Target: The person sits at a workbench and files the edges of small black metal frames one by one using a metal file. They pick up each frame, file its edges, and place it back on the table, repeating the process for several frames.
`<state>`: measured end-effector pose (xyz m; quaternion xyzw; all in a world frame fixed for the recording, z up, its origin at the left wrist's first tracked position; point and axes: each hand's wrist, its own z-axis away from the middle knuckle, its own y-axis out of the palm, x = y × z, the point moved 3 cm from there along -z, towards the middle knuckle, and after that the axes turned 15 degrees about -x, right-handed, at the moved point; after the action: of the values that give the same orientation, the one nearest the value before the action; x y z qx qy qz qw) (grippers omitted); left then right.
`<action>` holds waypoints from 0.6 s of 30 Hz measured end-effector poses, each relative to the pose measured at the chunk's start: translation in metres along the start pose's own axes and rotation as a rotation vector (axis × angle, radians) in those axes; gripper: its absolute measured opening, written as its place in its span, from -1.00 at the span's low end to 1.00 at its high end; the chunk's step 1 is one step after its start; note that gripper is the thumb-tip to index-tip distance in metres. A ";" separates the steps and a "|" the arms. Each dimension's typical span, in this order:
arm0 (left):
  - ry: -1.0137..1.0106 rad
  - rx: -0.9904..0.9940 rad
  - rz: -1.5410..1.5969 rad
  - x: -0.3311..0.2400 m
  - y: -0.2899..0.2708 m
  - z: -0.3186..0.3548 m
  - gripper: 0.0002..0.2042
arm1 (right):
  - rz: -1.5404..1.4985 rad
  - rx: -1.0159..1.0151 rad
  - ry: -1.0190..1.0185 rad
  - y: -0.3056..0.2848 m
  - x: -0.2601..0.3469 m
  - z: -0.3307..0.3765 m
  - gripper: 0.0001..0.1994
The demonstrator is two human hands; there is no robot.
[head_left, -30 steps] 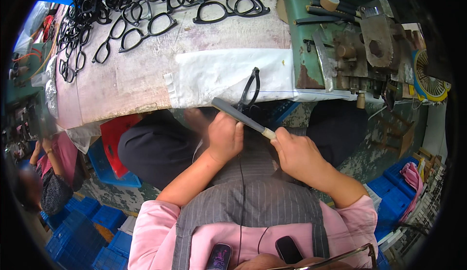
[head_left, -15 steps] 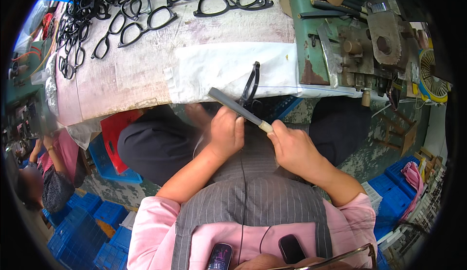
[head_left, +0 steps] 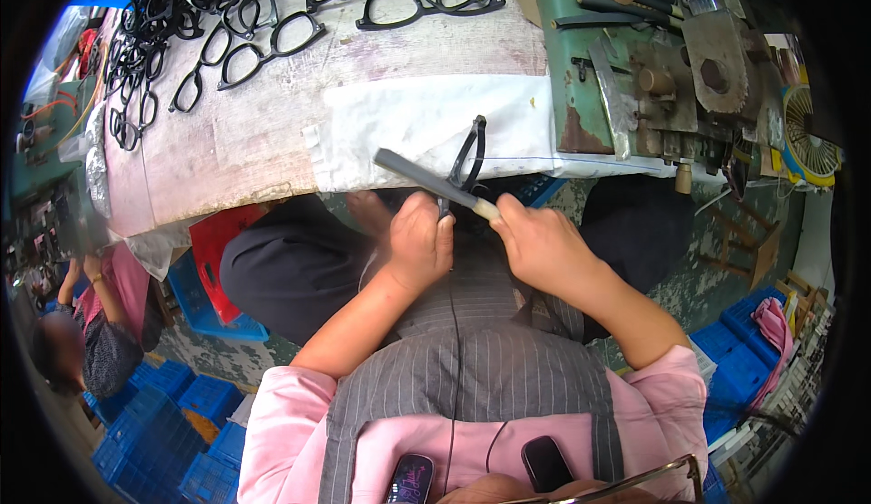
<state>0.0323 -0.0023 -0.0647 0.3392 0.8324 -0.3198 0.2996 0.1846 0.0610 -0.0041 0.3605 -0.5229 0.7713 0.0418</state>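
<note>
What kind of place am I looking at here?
Most likely a small eyeglass-frame workshop. Dozens of black spectacle frames lie on the worktable, a worn green metal machine stands beside them, and the right hand works a file against one frame.

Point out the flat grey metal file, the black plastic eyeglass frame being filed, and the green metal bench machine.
flat grey metal file (head_left: 413, 171), head view, mid-blade.
black plastic eyeglass frame (head_left: 473, 146), head view, upper rim.
green metal bench machine (head_left: 564, 78), head view, green base plate.
</note>
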 end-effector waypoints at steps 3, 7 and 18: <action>-0.044 0.042 -0.010 0.001 -0.002 0.000 -0.85 | -0.020 -0.077 -0.080 -0.002 0.000 -0.004 -0.80; -0.008 0.006 -0.017 0.000 -0.001 0.000 -0.85 | 0.024 0.037 -0.002 -0.005 -0.004 0.006 -0.81; -0.027 -0.010 -0.037 -0.001 -0.002 -0.001 -0.83 | 0.066 -0.016 -0.038 -0.008 0.004 0.004 -0.80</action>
<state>0.0311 -0.0034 -0.0627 0.3178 0.8360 -0.3256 0.3068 0.1878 0.0601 0.0054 0.3575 -0.5414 0.7609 0.0094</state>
